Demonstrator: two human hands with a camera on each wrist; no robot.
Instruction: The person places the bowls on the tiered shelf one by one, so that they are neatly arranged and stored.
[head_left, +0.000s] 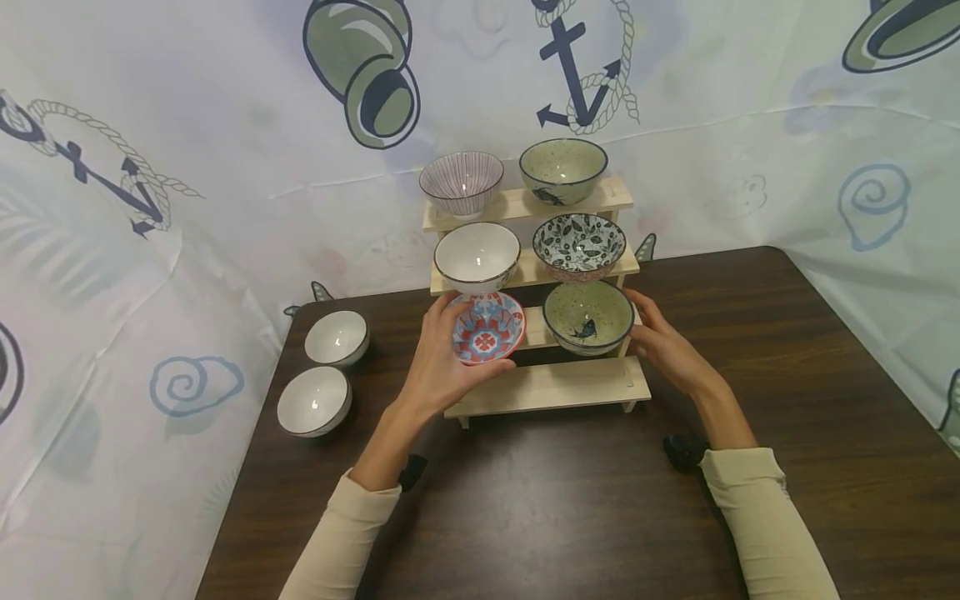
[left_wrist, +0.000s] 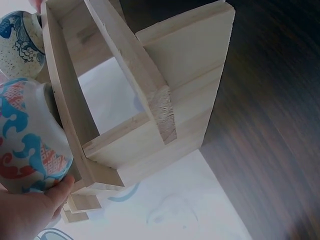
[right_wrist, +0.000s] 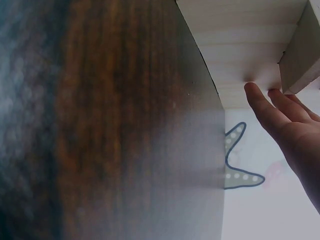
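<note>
In the head view my left hand (head_left: 441, 360) grips a small red and blue patterned bowl (head_left: 487, 329) by its left side, at the left of a wooden tiered rack (head_left: 547, 387). The left wrist view shows the thumb low on the bowl's outer wall (left_wrist: 30, 137). A green speckled bowl (head_left: 588, 315) with a dark fish-like motif stands on the same tier, to the right. My right hand (head_left: 671, 348) is beside it at the rack's right end. In the right wrist view its extended fingers (right_wrist: 267, 107) touch the rack's wooden side.
On the rack's upper tiers stand a striped bowl (head_left: 461, 185), another green bowl (head_left: 564, 171), a white bowl (head_left: 477, 257) and a black leaf-patterned bowl (head_left: 579, 243). Two white bowls, one farther back (head_left: 337, 337) and one nearer (head_left: 315, 402), sit left on the dark table (head_left: 570, 500).
</note>
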